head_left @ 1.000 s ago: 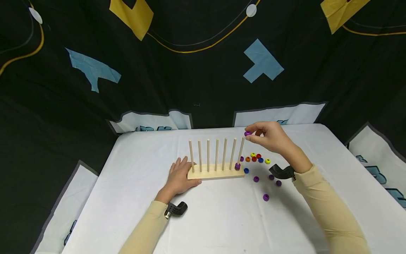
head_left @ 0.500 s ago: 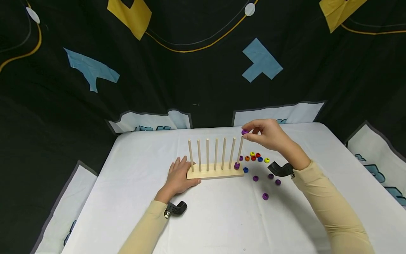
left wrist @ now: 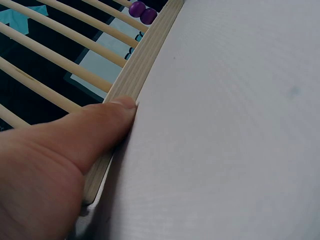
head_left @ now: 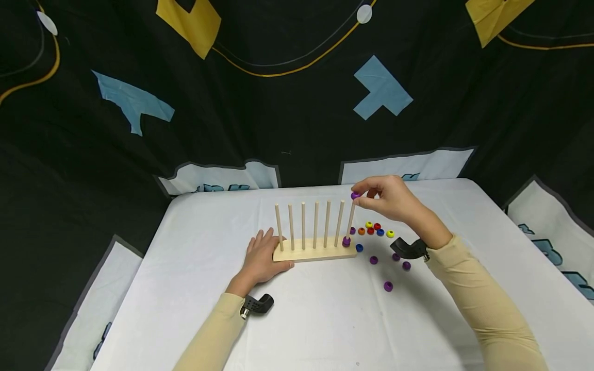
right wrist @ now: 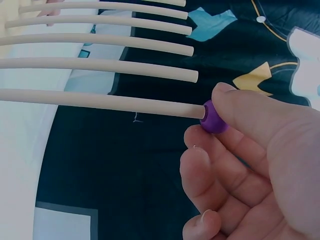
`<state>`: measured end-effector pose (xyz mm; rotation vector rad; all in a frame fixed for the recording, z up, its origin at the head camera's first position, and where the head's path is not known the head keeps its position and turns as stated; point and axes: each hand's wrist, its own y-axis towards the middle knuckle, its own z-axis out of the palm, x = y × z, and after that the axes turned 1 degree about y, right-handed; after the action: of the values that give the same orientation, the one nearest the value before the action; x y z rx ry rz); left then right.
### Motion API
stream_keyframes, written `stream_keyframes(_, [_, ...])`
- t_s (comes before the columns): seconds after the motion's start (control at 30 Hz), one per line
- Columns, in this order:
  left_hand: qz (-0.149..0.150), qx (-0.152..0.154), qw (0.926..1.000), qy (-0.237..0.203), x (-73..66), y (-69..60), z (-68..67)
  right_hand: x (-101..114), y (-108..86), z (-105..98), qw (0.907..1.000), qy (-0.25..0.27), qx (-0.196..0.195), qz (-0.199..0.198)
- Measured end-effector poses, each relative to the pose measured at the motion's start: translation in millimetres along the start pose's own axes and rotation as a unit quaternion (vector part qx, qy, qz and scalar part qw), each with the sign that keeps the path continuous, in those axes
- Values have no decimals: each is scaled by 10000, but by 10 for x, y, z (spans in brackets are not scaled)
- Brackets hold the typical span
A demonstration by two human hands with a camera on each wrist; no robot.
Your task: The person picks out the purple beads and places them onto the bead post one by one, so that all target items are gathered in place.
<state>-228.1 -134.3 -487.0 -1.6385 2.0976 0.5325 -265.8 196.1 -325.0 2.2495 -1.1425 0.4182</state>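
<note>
Before my wooden pegboard [head_left: 315, 253]: open white cloth [head_left: 320, 319]
Rightward: round coloured beads [head_left: 388, 286]
Right hand [head_left: 390, 198]: pinches round purple bead [right wrist: 215, 120]
Left hand [head_left: 261, 260]: fingers apart

White-draped table [head_left: 315, 319]; on it, a wooden peg rack [head_left: 308, 254]; loose coloured beads [head_left: 388, 286].

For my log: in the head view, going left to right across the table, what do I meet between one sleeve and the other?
Left sleeve → left hand → wooden peg rack → pinched purple bead → right hand → right sleeve. Loose beads are left out, overlapping the right hand's span.
</note>
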Motion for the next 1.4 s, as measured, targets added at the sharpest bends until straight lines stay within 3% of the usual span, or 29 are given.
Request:
stream_keyframes(0.23, [-36,53,10000,-5,0,5,4,-6,-18,36,9998,-19,75,198])
stream_keyframes(0.83, [-39,26,10000,16,0,-2,16,-41,-36,79,10000,-86,-25,-37])
stream_keyframes(1.4, [-45,13,10000,16,7,5,30,-87,-65,101,9999,67,-54,88])
